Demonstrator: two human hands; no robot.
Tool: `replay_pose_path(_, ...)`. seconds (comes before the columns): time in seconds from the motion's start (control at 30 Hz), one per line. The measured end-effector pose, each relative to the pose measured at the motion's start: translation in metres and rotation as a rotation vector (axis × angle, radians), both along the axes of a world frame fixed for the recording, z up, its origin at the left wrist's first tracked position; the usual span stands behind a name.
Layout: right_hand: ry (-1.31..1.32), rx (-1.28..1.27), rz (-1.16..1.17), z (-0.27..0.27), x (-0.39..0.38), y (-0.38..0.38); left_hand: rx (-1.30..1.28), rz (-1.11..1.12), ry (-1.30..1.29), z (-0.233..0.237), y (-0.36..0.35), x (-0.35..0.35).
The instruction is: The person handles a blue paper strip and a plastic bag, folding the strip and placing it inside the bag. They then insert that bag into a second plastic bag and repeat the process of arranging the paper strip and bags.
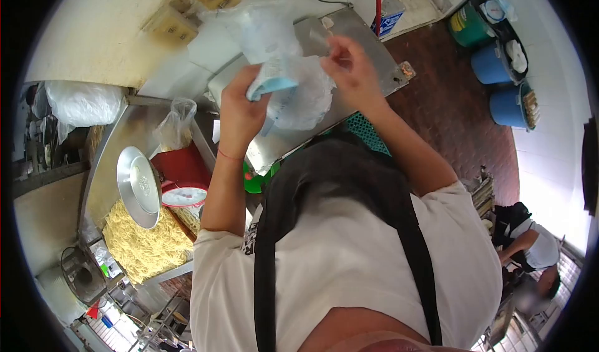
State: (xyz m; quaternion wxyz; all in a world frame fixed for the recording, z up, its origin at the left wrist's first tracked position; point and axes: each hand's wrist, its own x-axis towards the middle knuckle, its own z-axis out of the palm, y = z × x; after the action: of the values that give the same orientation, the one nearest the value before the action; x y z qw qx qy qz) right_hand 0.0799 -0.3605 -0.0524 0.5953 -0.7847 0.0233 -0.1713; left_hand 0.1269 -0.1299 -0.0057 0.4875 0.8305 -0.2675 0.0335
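Note:
My left hand (243,112) is wrapped round a bundle of light-blue and white plastic (274,80), above a steel table (265,149). A clear plastic bag (306,96) hangs or lies beside the bundle, on its right. To the right of that bag, my right hand (352,68) is raised with its fingers bent; a small clear piece of plastic (319,38) shows at its fingertips, blurred by motion. More clear plastic bags (253,30) are near the wall beyond my left hand.
At the left are yellow noodles (143,243), a metal plate (138,186) and a red container (181,168). A green basket (368,130) is below the table. Blue bins (490,65) stand at the upper right. Another person (533,246) is at the lower right.

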Motion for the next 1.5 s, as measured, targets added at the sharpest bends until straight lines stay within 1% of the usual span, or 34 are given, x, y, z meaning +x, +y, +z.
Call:
replay_pose_path(0.03, 0.08, 0.042, -0.015, 0.002, -0.006, -0.01, 0.016, 0.031, 0.073, 0.003, 0.001, -0.001)
replay_pose_path(0.1, 0.239, 0.362, 0.124, 0.001, -0.016, -0.025, 0.054, 0.088, 0.223, 0.011, 0.003, -0.006)
replay_pose_path(0.13, 0.315, 0.523, 0.192, 0.001, -0.02, -0.029, -0.012, 0.086, 0.15, 0.017, -0.006, -0.011)
replay_pose_path(0.23, 0.346, 0.476, 0.266, 0.007, -0.028, -0.026, -0.017, 0.097, -0.189, 0.011, -0.029, -0.007)
replay_pose_path(0.33, 0.412, 0.401, 0.189, 0.012, -0.023, -0.02, 0.042, 0.09, 0.018, -0.009, -0.028, 0.007)
replay_pose_path(0.43, 0.372, 0.342, 0.195, -0.004, -0.016, -0.019, -0.103, 0.172, 0.232, -0.02, -0.026, 0.007)
replay_pose_path(0.53, 0.366, 0.268, 0.22, 0.001, -0.013, -0.018, -0.12, 0.239, 0.16, -0.024, -0.029, 0.008)
replay_pose_path(0.63, 0.345, 0.222, 0.218, 0.004, -0.005, -0.012, -0.089, 0.257, 0.096, -0.024, -0.032, 0.01)
replay_pose_path(0.73, 0.249, 0.057, 0.175, -0.007, 0.007, -0.004, -0.057, 0.255, 0.113, -0.024, -0.032, 0.009)
replay_pose_path(0.83, 0.337, 0.111, 0.247, -0.011, 0.016, -0.002, -0.05, 0.255, 0.098, -0.022, -0.035, 0.007)
replay_pose_path(0.93, 0.292, 0.223, 0.305, -0.027, 0.021, -0.002, -0.011, 0.25, 0.113, -0.02, -0.033, 0.007)
replay_pose_path(1.03, 0.403, 0.438, 0.192, -0.038, 0.024, 0.002, 0.0, 0.243, 0.102, -0.02, -0.033, 0.009)
replay_pose_path(1.13, 0.382, 0.347, 0.221, -0.045, 0.028, 0.003, -0.018, 0.255, 0.093, -0.016, -0.037, 0.007)
replay_pose_path(1.23, 0.525, 0.239, 0.134, -0.065, 0.036, 0.002, 0.023, 0.255, 0.034, -0.022, -0.032, 0.011)
replay_pose_path(1.33, 0.348, 0.038, 0.053, -0.067, 0.041, -0.008, 0.002, 0.258, 0.06, -0.024, -0.033, 0.01)
replay_pose_path(1.37, 0.226, -0.014, 0.069, -0.066, 0.037, -0.008, 0.003, 0.26, 0.063, -0.024, -0.033, 0.008)
replay_pose_path(1.4, 0.1, -0.068, 0.082, -0.039, 0.03, -0.007, 0.001, 0.259, 0.062, -0.022, -0.034, 0.009)
replay_pose_path(1.43, -0.029, -0.123, 0.093, -0.024, 0.025, -0.005, -0.003, 0.257, 0.058, -0.021, -0.036, 0.009)
replay_pose_path(1.5, -0.037, -0.316, 0.125, -0.037, 0.022, 0.008, -0.002, 0.266, 0.057, -0.022, -0.037, 0.008)
